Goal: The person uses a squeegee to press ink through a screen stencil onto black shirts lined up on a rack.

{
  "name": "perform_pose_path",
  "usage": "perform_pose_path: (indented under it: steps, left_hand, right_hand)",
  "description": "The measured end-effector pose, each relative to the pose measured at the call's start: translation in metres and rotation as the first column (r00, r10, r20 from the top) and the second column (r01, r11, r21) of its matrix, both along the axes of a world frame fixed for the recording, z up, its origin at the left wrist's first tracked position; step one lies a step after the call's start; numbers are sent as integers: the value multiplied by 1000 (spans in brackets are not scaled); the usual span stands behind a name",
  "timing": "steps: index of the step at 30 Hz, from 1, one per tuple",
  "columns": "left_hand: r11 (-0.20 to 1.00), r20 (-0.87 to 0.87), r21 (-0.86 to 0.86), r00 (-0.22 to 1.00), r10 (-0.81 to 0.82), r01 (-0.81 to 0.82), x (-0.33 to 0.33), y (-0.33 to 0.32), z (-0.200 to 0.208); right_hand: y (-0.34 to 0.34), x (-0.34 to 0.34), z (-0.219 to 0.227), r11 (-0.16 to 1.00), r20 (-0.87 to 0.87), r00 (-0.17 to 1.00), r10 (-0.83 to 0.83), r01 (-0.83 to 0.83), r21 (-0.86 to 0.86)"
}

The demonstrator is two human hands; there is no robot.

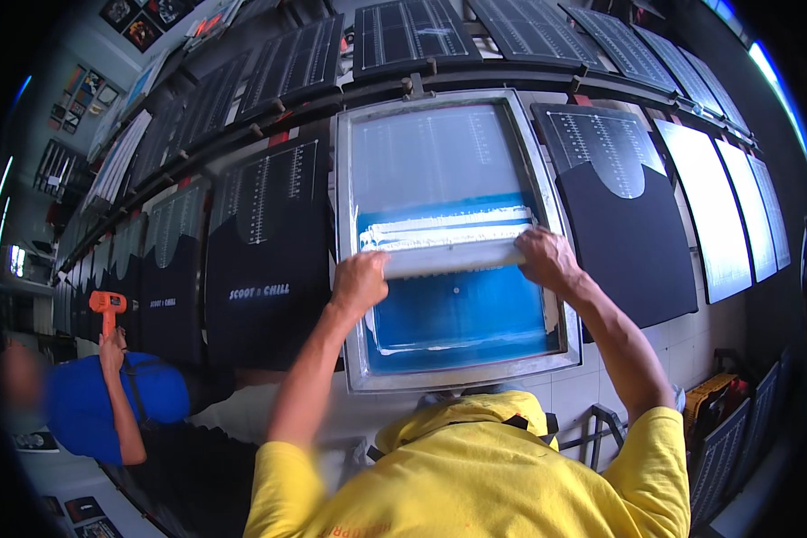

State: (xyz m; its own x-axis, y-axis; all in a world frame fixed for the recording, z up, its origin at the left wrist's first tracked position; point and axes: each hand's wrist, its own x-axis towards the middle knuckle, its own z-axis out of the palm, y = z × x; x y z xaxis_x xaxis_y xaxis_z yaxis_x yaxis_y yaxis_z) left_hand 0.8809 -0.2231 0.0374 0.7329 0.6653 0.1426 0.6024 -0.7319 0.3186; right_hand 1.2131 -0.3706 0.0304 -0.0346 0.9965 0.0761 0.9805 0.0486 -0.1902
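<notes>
A screen printing frame [351, 296] with a pale metal rim lies in front of me, its mesh blue in the nearer part and grey-blue at the far end. Across the mesh I hold a long white squeegee [453, 258] by both ends. My left hand [360, 285] is closed round its left end, my right hand [550, 260] round its right end. Thick white ink [448, 222] lies in streaks just beyond the squeegee. A thinner white line of ink crosses the mesh near the front rim. What lies under the screen is mostly hidden.
Dark shirts lie on boards on both sides: one with white print [264, 242] at left, a plain one [628, 242] at right. Bare marked boards [412, 40] line the far row. At left a person in blue [117, 408] holds an orange heat gun [108, 305].
</notes>
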Motion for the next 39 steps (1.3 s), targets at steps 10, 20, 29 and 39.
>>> perform_pose_path:
  steps: [10,20,29,39]
  left_hand:
    - [1000,-17,28,1000,2,-2,-55,-132,-2]
    - [995,-1,100,1000,-25,25,-33,-68,-24]
    - [1000,-22,-11,1000,-11,11,2,11,-9]
    - [989,-304,-150,952,-36,-10,12,21,25]
  right_hand:
    - [-135,-58,18,1000,-86,996,30,-30,-1]
    - [-74,-33,-4,1000,-30,999,24,-24,11]
    - [8,1,10,994,8,1000,-3,4,-113]
    - [52,-76,22,984,69,995,70,-57,-166]
